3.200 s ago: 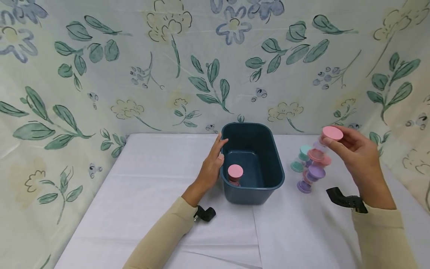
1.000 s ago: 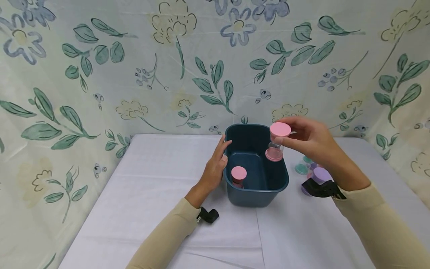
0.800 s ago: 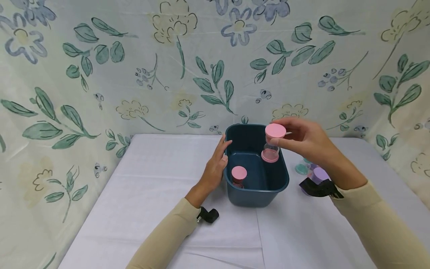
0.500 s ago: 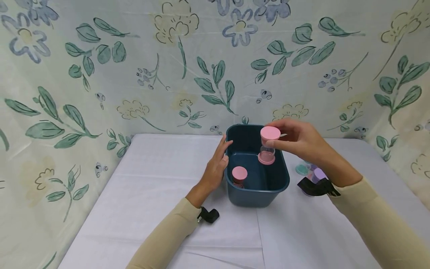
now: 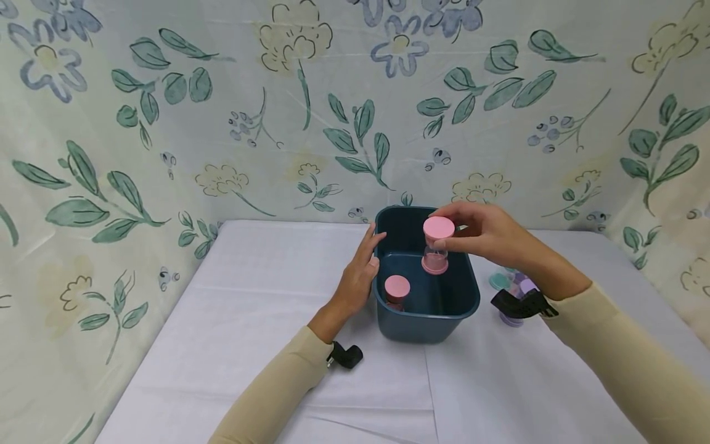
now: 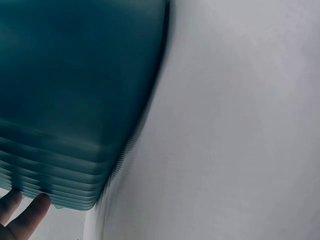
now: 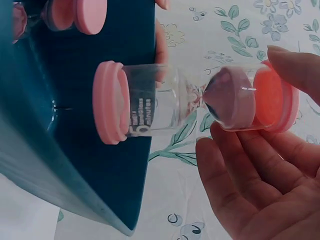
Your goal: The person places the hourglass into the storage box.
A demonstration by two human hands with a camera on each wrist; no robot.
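My right hand (image 5: pixel 481 233) pinches a pink-capped sand timer (image 5: pixel 438 229) by its top cap, upright over the dark blue bin (image 5: pixel 421 336). In the right wrist view the timer (image 7: pixel 165 100) shows clear glass, pink sand at the capped end in my fingers, and printed lettering. A second pink-capped sand timer (image 5: pixel 397 287) stands in the bin's near left corner. My left hand (image 5: pixel 355 277) rests with straight fingers against the bin's left side; in the left wrist view its fingertips (image 6: pixel 35 212) touch the bin's ribbed wall (image 6: pixel 60 172).
Several teal and purple capped sand timers (image 5: pixel 501 281) lie to the right of the bin, partly hidden by my right wrist and its black camera mount (image 5: pixel 518 304). A white cloth (image 5: pixel 249 345) covers the table, and a floral curtain (image 5: pixel 310 142) hangs behind.
My right hand has carried the pink sand timer leftward from the group at the right to over the bin, lately a little lower. The left hand stays at the bin.
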